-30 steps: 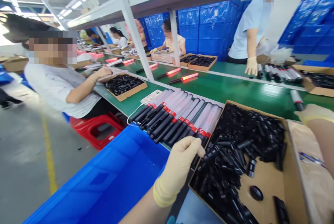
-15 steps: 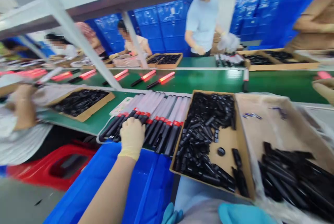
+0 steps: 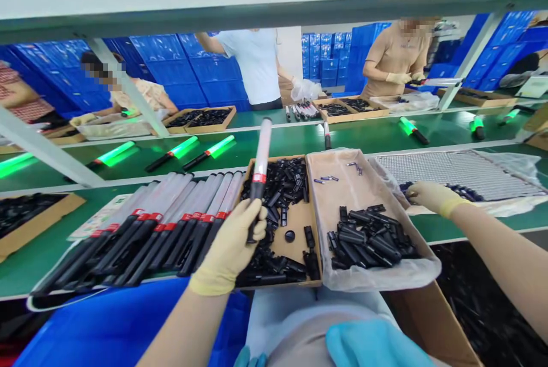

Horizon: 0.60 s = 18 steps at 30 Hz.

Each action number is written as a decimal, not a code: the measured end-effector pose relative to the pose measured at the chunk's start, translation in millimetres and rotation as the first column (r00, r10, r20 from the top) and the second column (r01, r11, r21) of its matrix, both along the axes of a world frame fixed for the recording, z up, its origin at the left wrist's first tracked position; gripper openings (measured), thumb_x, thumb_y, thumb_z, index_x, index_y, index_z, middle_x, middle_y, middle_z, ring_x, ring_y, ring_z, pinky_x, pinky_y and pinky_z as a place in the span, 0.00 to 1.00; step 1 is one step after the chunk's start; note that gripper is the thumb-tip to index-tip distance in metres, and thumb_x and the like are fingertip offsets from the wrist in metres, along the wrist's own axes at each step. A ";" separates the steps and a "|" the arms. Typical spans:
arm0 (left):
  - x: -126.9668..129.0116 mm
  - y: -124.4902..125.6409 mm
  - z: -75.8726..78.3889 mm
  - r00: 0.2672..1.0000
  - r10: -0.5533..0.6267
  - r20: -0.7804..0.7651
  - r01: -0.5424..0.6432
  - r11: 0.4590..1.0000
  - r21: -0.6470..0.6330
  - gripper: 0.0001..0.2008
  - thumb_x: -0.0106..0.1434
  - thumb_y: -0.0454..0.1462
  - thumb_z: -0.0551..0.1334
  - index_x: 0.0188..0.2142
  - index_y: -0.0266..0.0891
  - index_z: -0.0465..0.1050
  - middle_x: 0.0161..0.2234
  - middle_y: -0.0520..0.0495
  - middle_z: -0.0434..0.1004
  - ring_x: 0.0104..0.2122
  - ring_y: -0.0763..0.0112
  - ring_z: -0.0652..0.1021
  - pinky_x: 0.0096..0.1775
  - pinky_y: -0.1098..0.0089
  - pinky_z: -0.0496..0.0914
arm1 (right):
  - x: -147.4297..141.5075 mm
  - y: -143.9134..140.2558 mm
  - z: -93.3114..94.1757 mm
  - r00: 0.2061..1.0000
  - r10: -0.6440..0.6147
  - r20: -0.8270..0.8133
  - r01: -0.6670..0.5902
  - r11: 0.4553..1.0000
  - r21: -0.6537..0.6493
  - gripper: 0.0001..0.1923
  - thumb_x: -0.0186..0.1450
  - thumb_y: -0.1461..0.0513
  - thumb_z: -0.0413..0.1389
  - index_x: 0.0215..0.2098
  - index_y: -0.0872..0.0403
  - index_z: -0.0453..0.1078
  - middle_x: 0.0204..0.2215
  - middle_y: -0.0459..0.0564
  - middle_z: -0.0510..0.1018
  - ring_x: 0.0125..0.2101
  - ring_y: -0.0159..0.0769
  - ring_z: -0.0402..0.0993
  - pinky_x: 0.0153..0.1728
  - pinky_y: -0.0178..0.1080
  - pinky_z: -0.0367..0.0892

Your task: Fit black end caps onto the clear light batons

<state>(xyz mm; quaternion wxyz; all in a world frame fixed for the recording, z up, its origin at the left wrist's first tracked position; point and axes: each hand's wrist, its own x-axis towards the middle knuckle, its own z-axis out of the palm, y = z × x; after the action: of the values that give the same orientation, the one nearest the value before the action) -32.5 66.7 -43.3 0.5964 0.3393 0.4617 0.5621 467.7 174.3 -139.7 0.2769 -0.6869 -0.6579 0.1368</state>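
Presently, the left hand (image 3: pixel 231 247), gloved, is clenched around the black handle of a baton (image 3: pixel 260 176), held upright above the cardboard box (image 3: pixel 295 224) of black parts. Just left of it, a row of batons (image 3: pixel 141 230) lies on the green bench (image 3: pixel 25 264). The right hand (image 3: pixel 430 196) reaches into the plastic-lined tray (image 3: pixel 449 167); its finger state cannot be determined.

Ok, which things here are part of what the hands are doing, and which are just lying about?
In hand:
left hand gripping a baton
right hand on black parts

Lying about:
baton row
cap box
lit batons on the belt
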 end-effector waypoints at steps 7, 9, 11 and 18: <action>72.3 -14.3 -6.8 0.915 -0.135 0.380 0.226 0.952 -0.205 0.12 0.72 0.37 0.59 0.47 0.30 0.75 0.32 0.47 0.71 0.26 0.78 0.73 0.28 0.79 0.72 | -2.7 17.3 11.6 0.913 0.168 0.372 0.008 0.904 -0.428 0.14 0.68 0.55 0.60 0.30 0.56 0.69 0.26 0.43 0.71 0.28 0.29 0.67 0.37 0.37 0.67; 84.8 -15.5 -4.1 0.896 -0.166 0.411 0.269 0.940 -0.208 0.11 0.72 0.37 0.59 0.47 0.31 0.75 0.32 0.47 0.72 0.27 0.77 0.74 0.30 0.77 0.74 | -2.7 14.8 17.1 0.906 0.185 0.380 -0.008 0.906 -0.422 0.12 0.65 0.59 0.62 0.27 0.56 0.68 0.26 0.43 0.71 0.28 0.29 0.66 0.36 0.37 0.65; 94.5 -15.9 -1.2 0.895 -0.179 0.409 0.281 0.938 -0.204 0.11 0.72 0.37 0.59 0.45 0.31 0.76 0.32 0.46 0.72 0.27 0.76 0.75 0.30 0.76 0.75 | -1.6 9.6 25.1 0.916 0.161 0.367 -0.006 0.921 -0.390 0.12 0.60 0.64 0.63 0.23 0.55 0.66 0.23 0.46 0.71 0.26 0.32 0.66 0.34 0.38 0.63; 115.9 -28.1 -0.7 0.842 -0.210 0.497 0.342 0.920 -0.190 0.08 0.70 0.36 0.62 0.43 0.34 0.76 0.38 0.42 0.76 0.34 0.70 0.79 0.38 0.70 0.78 | -53.8 -72.1 69.1 0.992 0.104 -0.068 -0.107 0.994 -0.038 0.15 0.65 0.53 0.57 0.47 0.50 0.73 0.41 0.52 0.83 0.39 0.43 0.80 0.41 0.44 0.73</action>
<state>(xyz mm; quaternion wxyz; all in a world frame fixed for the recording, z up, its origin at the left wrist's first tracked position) 83.5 38.5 -43.9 0.8056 0.1725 0.3228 0.4659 414.0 102.2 -70.6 0.2766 -0.6519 -0.6807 0.1875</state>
